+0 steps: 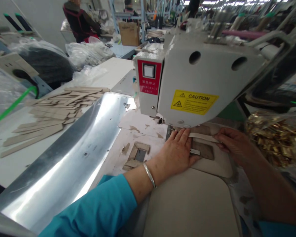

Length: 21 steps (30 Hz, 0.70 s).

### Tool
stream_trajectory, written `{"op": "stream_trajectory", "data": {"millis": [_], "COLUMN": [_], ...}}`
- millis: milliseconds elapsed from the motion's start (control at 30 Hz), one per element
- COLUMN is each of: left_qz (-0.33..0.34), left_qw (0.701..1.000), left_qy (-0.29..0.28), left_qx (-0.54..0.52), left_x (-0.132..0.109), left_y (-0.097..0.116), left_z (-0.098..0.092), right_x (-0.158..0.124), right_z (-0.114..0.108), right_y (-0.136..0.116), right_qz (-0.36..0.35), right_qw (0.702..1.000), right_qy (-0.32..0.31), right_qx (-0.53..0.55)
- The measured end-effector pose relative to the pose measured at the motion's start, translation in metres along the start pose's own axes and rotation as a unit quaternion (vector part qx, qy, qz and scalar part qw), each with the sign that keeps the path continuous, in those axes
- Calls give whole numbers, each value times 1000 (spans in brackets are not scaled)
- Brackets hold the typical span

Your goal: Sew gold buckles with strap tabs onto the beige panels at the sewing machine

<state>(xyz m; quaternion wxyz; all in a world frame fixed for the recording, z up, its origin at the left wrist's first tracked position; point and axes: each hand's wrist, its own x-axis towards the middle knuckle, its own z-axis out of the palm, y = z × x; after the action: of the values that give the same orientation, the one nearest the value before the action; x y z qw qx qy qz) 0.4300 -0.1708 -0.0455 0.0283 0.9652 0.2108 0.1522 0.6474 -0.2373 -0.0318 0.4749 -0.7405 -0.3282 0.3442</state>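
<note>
My left hand (pixel 174 153), with a silver bangle at the wrist, lies flat with its fingers stretched out near the head of an industrial sewing machine (pixel 197 79). Under its fingers is one end of a narrow beige strip (pixel 203 136). My right hand (pixel 233 143) pinches the strip's other end between thumb and fingers. Below the strip lies a beige panel (pixel 223 166) with a rectangular recess and a small pale metal piece (pixel 194 151) at its edge. A larger beige panel (pixel 192 200) spreads toward me. My left fingertips and the needle area are partly hidden.
Loose beige strips (pixel 56 108) are heaped on the white table at left, beside a shiny metal sheet (pixel 66 158). A plastic bag of gold-coloured pieces (pixel 273 141) sits at right. Behind are plastic-wrapped bundles (pixel 86 52), a cardboard box (pixel 129 34) and another person (pixel 80 21).
</note>
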Motion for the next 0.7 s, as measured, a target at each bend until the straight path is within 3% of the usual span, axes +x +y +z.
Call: {"op": "stream_trajectory", "data": {"millis": [200,367,700], "left_qz": [13,-68,-97], "left_qw": [1000,997,993], "left_qy": [-16,-31,-59], "left_qx": [-6,17,35], "left_x": [-13,-27,-15], "left_y": [5,20,15], "left_z": [-14,-17,-19], "right_x": [-4,-6,-5], "right_z": [3,4,3], "right_y": [-3,-6,-5], "right_qz": [-5,-15,-19], "right_qw": [999,999,998], "right_qy": [5,-2,-3], "right_qx": [-45,-51,-51]}}
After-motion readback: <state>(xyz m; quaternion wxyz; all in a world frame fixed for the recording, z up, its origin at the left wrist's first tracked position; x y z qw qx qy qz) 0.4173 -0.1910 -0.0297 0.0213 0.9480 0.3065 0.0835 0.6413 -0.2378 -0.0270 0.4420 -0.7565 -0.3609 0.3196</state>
